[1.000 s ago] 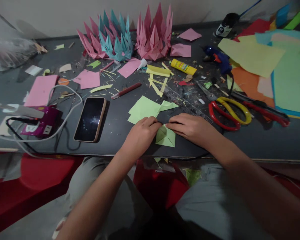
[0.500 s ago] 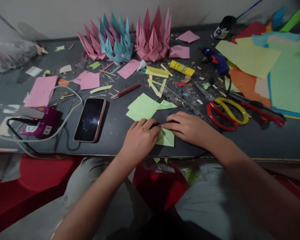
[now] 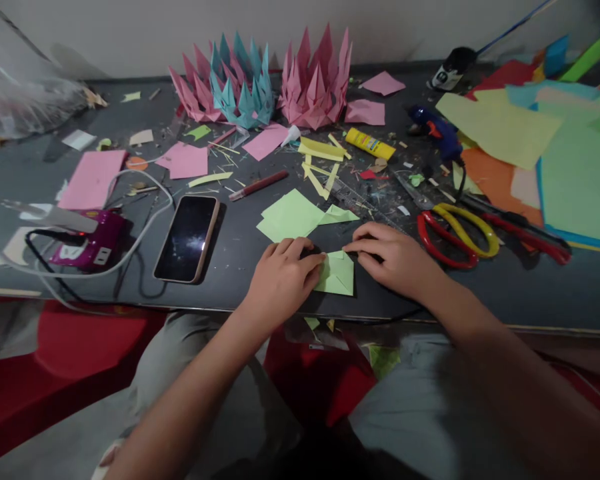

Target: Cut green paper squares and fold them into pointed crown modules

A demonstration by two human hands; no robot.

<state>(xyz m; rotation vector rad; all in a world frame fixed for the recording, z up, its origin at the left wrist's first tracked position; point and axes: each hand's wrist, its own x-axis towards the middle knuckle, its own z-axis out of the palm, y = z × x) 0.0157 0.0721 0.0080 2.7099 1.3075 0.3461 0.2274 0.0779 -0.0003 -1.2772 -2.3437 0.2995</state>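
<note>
A small folded light-green paper (image 3: 339, 275) lies near the front edge of the dark table (image 3: 240, 240). My left hand (image 3: 283, 277) rests on its left side with curled fingers pressing the fold. My right hand (image 3: 393, 257) pinches the paper's upper right corner with fingers together. Just behind the hands lie more light-green paper squares (image 3: 290, 215).
A phone (image 3: 187, 237) lies left of the hands, a purple device (image 3: 87, 243) with cables further left. Red and yellow scissors (image 3: 460, 230), a blue glue gun (image 3: 437, 127), a yellow glue tube (image 3: 370, 142), coloured paper sheets (image 3: 555, 133) and pink and teal paper crowns (image 3: 265, 87) stand around.
Both hands shifted slightly along the green paper's top fold; the right fingers now sit at its upper right corner. The camera view moved a little.
</note>
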